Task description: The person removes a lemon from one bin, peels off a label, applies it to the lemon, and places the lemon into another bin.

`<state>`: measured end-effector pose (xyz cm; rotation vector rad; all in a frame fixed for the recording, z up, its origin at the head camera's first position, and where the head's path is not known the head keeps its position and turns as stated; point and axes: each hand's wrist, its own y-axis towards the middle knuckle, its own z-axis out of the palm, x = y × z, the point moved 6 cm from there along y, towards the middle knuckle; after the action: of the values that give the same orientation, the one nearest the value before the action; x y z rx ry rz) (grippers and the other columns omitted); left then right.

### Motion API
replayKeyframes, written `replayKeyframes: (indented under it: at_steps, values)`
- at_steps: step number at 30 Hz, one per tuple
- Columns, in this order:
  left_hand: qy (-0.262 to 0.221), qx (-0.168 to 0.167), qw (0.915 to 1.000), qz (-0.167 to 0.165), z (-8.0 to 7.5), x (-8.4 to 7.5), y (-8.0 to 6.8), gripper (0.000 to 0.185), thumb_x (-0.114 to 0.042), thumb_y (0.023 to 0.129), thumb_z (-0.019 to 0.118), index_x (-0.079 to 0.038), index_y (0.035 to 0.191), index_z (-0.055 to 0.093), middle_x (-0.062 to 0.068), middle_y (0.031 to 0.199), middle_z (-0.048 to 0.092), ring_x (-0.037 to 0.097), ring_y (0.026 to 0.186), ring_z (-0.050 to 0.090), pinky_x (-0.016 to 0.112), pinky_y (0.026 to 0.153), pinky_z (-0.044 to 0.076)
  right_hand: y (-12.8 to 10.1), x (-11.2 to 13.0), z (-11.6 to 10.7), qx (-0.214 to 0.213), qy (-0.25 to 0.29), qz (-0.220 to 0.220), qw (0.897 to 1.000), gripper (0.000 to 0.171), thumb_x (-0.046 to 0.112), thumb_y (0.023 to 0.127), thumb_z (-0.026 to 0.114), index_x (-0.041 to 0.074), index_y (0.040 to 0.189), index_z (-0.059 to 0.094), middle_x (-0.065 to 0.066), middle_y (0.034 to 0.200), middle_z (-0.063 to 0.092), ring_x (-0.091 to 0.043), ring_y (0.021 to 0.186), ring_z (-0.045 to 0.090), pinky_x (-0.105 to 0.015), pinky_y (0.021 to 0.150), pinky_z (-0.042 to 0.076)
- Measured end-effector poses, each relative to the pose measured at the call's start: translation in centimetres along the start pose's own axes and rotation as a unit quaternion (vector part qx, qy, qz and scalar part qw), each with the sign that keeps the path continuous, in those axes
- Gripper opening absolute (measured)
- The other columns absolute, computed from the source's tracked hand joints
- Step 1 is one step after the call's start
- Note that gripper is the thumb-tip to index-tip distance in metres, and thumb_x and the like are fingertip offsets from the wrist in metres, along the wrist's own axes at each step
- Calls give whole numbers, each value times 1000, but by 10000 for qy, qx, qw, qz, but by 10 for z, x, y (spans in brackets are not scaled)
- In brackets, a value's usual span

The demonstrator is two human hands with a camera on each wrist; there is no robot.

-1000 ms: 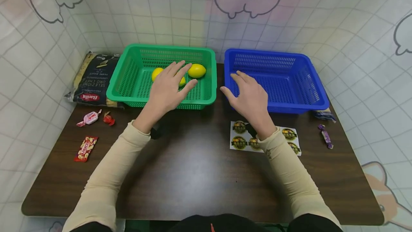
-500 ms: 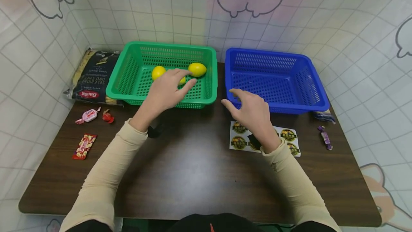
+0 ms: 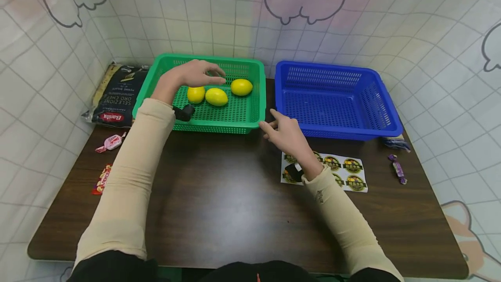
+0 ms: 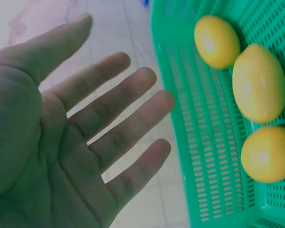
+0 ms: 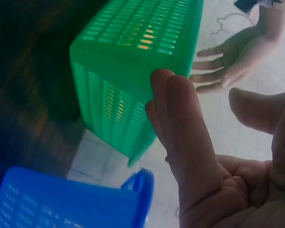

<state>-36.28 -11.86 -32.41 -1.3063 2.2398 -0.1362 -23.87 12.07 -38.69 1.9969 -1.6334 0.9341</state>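
My left hand hovers open, fingers spread, over the green basket in the upper left, above three lemons. At centre, my right hand is open beside that basket's near right corner, the blue basket to its right

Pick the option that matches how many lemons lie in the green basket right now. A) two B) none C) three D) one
C: three lemons lie on the floor of the green basket, all plain in the head and left wrist views, while the left hand hovers open above them.
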Motion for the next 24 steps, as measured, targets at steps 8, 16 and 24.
replayKeyframes:
  at_steps: [8,16,24]
  values:
    - [-411,368,9981,-290,-20,14,22,61,-44,103,47,-11,154,36,17,163,31,39,149,30,57,122,28,14,-2,7,-77,126,253,9996,73,43,102,52,3,157,24,-9,101,78,-23,84,76,-36,74,59]
    - [-866,208,9950,-442,7,41,50,65,-32,99,61,-9,154,35,14,160,37,35,150,29,53,124,27,26,-5,12,-484,532,277,9970,69,35,99,60,-2,151,34,-13,94,79,-19,74,76,-33,71,61]
    - [-835,731,9899,-887,44,58,59,70,-33,96,67,-14,155,35,13,164,31,35,152,25,54,124,26,28,-7,21,-355,817,348,9954,64,30,100,60,1,151,36,-15,101,78,-23,81,77,-21,54,53]
